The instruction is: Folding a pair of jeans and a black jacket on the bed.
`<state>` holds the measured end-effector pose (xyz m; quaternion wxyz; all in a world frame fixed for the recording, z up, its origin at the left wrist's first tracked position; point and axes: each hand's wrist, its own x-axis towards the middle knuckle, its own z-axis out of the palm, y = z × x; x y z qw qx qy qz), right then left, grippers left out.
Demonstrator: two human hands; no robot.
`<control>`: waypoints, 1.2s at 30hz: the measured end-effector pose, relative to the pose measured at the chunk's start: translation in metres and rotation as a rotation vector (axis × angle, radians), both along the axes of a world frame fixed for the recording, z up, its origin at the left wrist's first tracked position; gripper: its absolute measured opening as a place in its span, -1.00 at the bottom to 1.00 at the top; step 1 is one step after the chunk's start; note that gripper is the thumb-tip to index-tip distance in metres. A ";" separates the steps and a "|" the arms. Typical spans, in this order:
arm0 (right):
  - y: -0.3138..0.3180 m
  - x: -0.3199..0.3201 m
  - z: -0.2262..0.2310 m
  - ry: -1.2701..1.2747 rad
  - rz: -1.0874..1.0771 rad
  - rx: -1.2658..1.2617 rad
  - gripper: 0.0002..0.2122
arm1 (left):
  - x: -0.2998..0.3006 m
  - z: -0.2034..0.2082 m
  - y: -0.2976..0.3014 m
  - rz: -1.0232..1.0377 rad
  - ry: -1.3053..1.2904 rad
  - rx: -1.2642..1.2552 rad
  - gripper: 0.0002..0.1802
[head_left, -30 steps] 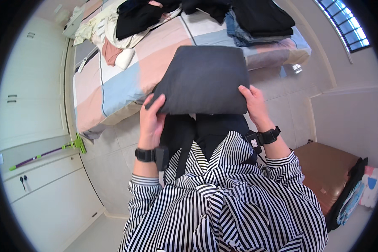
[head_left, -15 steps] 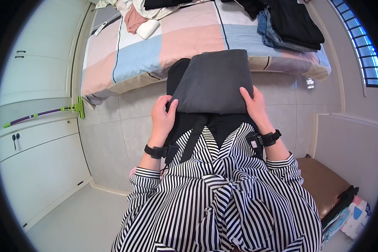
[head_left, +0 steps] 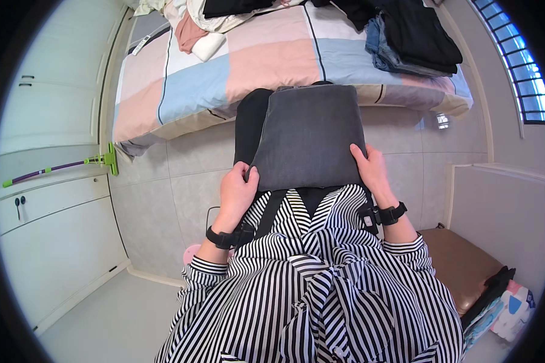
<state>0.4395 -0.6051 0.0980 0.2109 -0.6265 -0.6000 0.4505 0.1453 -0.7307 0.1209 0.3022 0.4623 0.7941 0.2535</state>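
Observation:
A folded dark grey garment (head_left: 312, 136) lies across my black-clad thighs, a neat block with its near edge against my striped shirt. My left hand (head_left: 238, 189) pinches its near left corner between thumb and fingers. On the right side, my right hand (head_left: 372, 167) grips the edge, thumb on top and fingers out of sight beneath. What kind of garment it is cannot be told from the folds.
Ahead stands a bed with a checked cover (head_left: 263, 66). On it lie folded black clothes (head_left: 421, 39), blue jeans (head_left: 381, 51) and a loose clothing heap (head_left: 194, 30). A green-headed squeegee (head_left: 60, 166) leans at left; a brown padded seat (head_left: 457, 263) stands at right.
Both hands have drawn the folded garment toward my body, and it now rests flatter on my lap. The grip at each side stays much the same.

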 end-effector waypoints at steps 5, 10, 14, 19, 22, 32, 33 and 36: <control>0.009 0.002 -0.001 -0.059 0.029 0.012 -0.53 | -0.003 0.002 0.011 -0.059 0.045 0.018 -0.72; -0.010 0.009 -0.008 -0.098 -0.012 0.204 -0.52 | 0.005 0.011 0.017 -0.039 0.014 0.153 -0.72; -0.003 0.009 0.003 -0.008 -0.001 0.065 -0.57 | 0.002 0.008 0.016 -0.119 0.001 0.093 -0.66; 0.015 -0.008 0.041 -0.033 0.162 0.104 -0.61 | -0.001 0.005 0.018 -0.122 -0.006 0.097 -0.65; 0.016 -0.017 0.039 0.129 0.151 0.364 -0.61 | 0.000 0.002 0.022 -0.070 -0.041 0.138 -0.65; 0.029 -0.013 -0.006 0.008 -0.021 0.123 -0.61 | -0.010 -0.008 0.042 -0.146 0.084 -0.008 -0.63; 0.025 -0.012 -0.006 0.009 -0.051 0.131 -0.61 | -0.010 -0.008 0.042 -0.149 0.081 -0.010 -0.63; 0.015 -0.008 -0.010 0.037 -0.095 0.199 -0.60 | -0.010 -0.012 0.046 -0.171 0.105 -0.015 -0.63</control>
